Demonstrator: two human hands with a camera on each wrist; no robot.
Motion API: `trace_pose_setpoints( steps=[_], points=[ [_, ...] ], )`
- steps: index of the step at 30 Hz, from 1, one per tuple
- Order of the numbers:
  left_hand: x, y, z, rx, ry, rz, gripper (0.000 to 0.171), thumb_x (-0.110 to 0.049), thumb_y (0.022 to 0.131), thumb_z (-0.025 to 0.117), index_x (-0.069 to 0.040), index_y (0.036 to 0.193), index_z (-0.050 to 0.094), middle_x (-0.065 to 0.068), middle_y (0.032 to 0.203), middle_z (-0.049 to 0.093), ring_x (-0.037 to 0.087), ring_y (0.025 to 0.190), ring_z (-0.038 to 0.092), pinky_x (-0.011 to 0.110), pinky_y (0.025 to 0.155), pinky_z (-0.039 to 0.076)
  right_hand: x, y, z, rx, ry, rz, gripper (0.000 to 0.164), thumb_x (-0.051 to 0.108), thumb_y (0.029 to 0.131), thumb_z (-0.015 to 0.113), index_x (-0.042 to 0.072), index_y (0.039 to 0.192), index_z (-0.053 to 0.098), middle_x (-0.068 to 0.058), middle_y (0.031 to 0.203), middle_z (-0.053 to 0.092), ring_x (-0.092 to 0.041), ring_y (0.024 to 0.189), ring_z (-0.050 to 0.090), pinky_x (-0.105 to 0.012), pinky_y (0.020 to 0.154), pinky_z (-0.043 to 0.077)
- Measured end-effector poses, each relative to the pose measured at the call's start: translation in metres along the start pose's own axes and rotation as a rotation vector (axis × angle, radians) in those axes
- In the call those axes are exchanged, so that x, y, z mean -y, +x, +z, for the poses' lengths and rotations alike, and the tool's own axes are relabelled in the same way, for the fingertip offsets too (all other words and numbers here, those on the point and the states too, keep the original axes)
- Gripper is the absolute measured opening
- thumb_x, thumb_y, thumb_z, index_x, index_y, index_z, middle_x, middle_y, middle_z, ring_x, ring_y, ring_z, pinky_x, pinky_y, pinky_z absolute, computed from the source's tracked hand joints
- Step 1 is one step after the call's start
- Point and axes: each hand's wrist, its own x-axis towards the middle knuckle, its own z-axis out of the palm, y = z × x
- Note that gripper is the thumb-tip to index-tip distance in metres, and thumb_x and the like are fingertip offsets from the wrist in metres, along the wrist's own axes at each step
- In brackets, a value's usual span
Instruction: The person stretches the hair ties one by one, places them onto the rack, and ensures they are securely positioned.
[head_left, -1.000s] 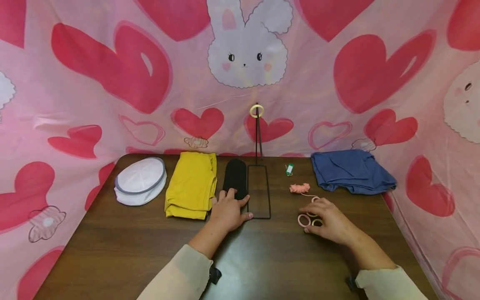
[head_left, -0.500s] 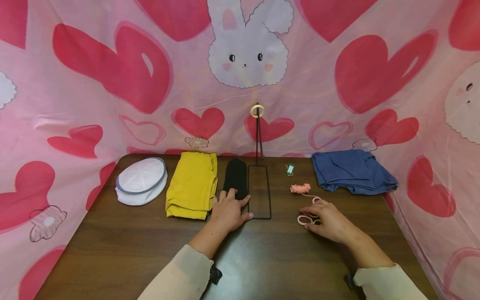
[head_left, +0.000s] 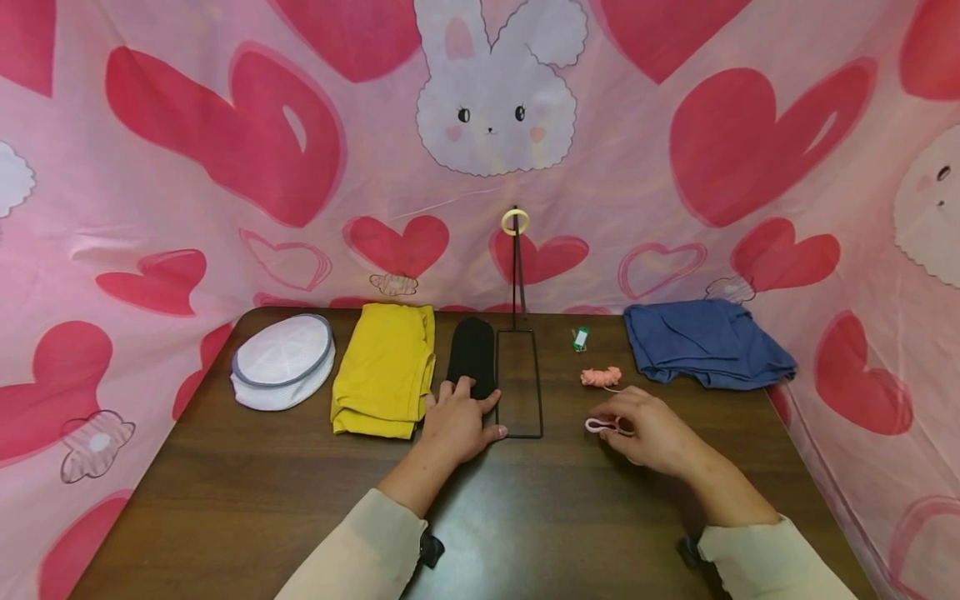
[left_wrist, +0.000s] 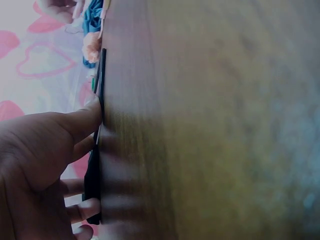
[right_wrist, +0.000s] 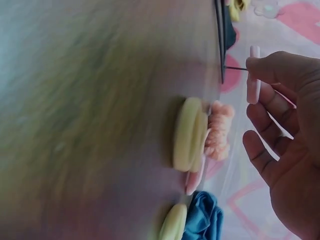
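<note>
My right hand (head_left: 652,429) pinches a pink ring (right_wrist: 254,87) between thumb and fingers, raised off the table in the right wrist view. Under and beside that hand lie a yellow ring (right_wrist: 186,135), another yellow ring (right_wrist: 172,223) and a second pink ring (right_wrist: 194,180). My left hand (head_left: 459,423) rests its fingers on a flat black rounded piece (head_left: 471,350), whose kind I cannot tell. Its thumb touches the base of a black wire stand (head_left: 522,437). A yellow ring (head_left: 505,222) hangs near the top of the stand's upright.
A coral cord bundle (head_left: 601,377) and a green key tag (head_left: 580,339) lie right of the stand. Folded blue cloth (head_left: 697,342) sits at the back right, folded yellow cloth (head_left: 382,367) and a white mesh bag (head_left: 281,358) at the left. A patterned curtain encloses the table.
The right hand has lifted the pink ring, turned it from lying flat to on edge, and shifted slightly left and away from me. The left hand stays still on the stand's base.
</note>
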Motion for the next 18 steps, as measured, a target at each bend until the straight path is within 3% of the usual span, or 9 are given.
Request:
trace_pose_setpoints(
  steps=[10, 18],
  points=[
    [0.001, 0.0, -0.001, 0.015, -0.008, -0.004, 0.069, -0.07, 0.09, 0.064, -0.044, 0.152, 0.05, 0.013, 0.157, 0.041, 0.038, 0.132, 0.039, 0.056, 0.094, 0.036, 0.014, 0.021, -0.004, -0.041, 0.007, -0.089, 0.023, 0.009, 0.083, 0.086, 0.016, 0.104, 0.08, 0.008, 0.099, 0.072, -0.006, 0.086, 0.06, -0.027, 0.07, 0.053],
    [-0.001, 0.0, -0.003, 0.024, -0.01, -0.006, 0.069, -0.07, 0.09, 0.064, -0.044, 0.152, 0.05, 0.013, 0.157, 0.041, 0.039, 0.132, 0.039, 0.057, 0.096, 0.036, 0.021, 0.039, -0.006, -0.106, -0.014, -0.176, 0.026, 0.007, 0.079, 0.086, 0.013, 0.103, 0.08, 0.007, 0.099, 0.075, -0.016, 0.096, 0.067, -0.038, 0.088, 0.051]
  ],
)
